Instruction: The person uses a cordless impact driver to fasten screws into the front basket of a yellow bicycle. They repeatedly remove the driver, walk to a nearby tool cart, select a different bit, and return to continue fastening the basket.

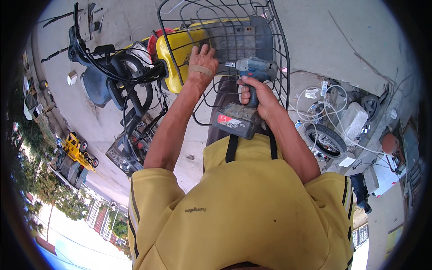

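My right hand (260, 96) is wrapped round the handle of a blue-grey cordless impact wrench (256, 68). A silver socket on its nose points left, toward my other hand. The black battery pack (236, 120) with a red and white label hangs below the grip. My left hand (202, 65), with a tan bandage strip across its back, reaches over a yellow body panel (173, 63) of an electric bike. Its fingers stretch forward beside the black wire basket (281, 42), and their tips are partly hard to make out.
The bike's handlebar (78, 45) and cables stand to the left. Right of me lie a small tyred wheel (325, 140), a looped white cable (335, 118) and concrete blocks (353, 119). A yellow vehicle (78, 150) stands farther off at the left.
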### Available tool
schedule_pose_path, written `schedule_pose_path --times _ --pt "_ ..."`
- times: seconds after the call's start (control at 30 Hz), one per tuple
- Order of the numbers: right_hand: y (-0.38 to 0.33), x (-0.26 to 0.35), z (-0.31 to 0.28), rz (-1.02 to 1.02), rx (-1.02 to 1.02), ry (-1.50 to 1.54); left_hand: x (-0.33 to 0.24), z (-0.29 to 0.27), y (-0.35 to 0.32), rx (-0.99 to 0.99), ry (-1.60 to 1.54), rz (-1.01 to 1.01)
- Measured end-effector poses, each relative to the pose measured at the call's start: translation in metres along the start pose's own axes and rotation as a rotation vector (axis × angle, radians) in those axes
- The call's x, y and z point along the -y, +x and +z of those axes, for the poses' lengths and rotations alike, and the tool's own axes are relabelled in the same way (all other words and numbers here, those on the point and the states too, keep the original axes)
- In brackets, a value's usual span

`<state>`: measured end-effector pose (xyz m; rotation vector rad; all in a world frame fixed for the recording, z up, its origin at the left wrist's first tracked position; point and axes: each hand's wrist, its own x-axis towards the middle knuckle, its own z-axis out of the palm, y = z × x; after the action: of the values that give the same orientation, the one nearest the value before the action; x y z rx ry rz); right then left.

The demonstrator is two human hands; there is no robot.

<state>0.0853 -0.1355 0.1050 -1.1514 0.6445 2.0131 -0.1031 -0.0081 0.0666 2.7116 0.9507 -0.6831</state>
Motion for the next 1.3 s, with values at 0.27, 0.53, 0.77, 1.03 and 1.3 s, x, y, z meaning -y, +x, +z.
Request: schedule_pose_path --times 0.27,0.53,0.77,1.03,1.3 --pt "-0.044 -0.001 0.041 -0.194 -0.08 -0.185 0.001 0.007 -0.003 -0.22 -0.087 -0.081" --pt "-0.119 0.014 0.054 -0.367 0.143 -0.288 0.018 -0.071 -0.056 -0.517 -1.768 -0.417" --pt "-0.138 0.02 0.034 -0.199 0.462 -0.247 -0.013 -0.122 -0.105 -0.805 -2.526 -0.128" --pt "-0.144 0.032 0.017 -0.08 0.563 -0.455 -0.042 -0.151 -0.181 -1.037 -2.229 -0.306" --pt "-0.158 0.026 0.028 -0.186 0.506 -0.668 -0.138 0.0 -0.253 -0.806 -2.436 -0.791"
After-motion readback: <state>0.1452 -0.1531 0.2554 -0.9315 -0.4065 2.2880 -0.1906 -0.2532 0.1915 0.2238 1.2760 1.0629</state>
